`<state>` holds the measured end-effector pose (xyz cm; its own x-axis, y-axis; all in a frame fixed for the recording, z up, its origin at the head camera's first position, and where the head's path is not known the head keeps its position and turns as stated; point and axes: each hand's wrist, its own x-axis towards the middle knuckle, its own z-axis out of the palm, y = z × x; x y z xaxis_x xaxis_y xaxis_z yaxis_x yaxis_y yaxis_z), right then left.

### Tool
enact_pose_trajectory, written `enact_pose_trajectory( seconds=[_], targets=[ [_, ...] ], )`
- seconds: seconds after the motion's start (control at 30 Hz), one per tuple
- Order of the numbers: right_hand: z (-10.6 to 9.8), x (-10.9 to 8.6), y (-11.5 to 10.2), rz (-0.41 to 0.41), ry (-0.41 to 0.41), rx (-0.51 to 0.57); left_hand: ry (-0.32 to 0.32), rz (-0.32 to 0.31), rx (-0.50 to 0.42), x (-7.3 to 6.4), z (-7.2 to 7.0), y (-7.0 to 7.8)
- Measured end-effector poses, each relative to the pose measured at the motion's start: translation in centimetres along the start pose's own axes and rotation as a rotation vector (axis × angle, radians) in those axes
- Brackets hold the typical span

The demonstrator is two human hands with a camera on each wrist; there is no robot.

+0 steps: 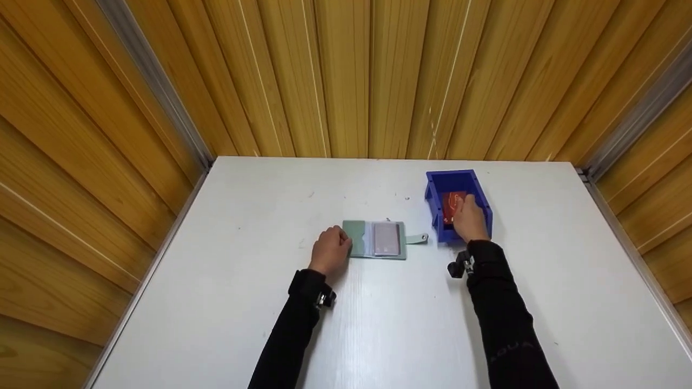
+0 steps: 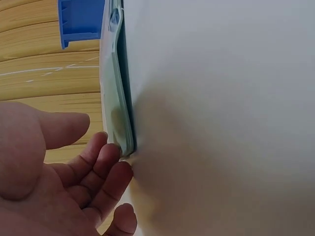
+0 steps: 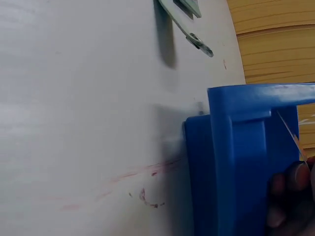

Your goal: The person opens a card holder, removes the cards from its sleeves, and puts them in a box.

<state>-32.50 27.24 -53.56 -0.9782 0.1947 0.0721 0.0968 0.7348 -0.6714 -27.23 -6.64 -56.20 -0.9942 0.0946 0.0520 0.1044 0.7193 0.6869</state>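
Observation:
A pale green card holder [image 1: 356,232] lies opened flat on the white table, with clear sleeves and a greyish card-sized insert [image 1: 386,239] on its right half. Its snap strap [image 1: 416,239] sticks out to the right. My left hand [image 1: 331,249] is at the holder's left edge; in the left wrist view its loosely bent fingertips [image 2: 114,152] touch the corner while the thumb stays apart. Inside the blue bin [image 1: 433,208], my right hand [image 1: 470,219] pinches a red card [image 1: 451,205]. In the right wrist view the bin wall hides much of that hand.
The white table [image 1: 270,200] has small marks on it, including reddish smears [image 3: 142,172] beside the bin. Wood-patterned panels [image 1: 340,81] rise behind it and on both sides, with metal framing [image 1: 162,75] at the corners.

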Motion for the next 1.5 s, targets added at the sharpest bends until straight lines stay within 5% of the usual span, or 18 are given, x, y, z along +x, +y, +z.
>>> enact_pose_trajectory(
  seconds=[0.3,0.53,0.9,1.5],
  targets=[
    [0.9,-0.5,0.2,0.005,-0.127,-0.241,0.005,-0.001,0.021,-0.2,0.0,0.0],
    [1.1,-0.5,-0.1,0.067,-0.191,-0.331,-0.008,0.000,0.016,-0.1,0.0,0.1],
    [2.2,-0.8,0.0,0.134,0.028,-0.267,0.005,0.013,0.058,-0.2,0.1,0.2],
    [2.4,-0.5,0.4,0.116,0.049,-0.235,0.006,0.008,0.064,-0.1,0.3,-0.1]
  ],
)
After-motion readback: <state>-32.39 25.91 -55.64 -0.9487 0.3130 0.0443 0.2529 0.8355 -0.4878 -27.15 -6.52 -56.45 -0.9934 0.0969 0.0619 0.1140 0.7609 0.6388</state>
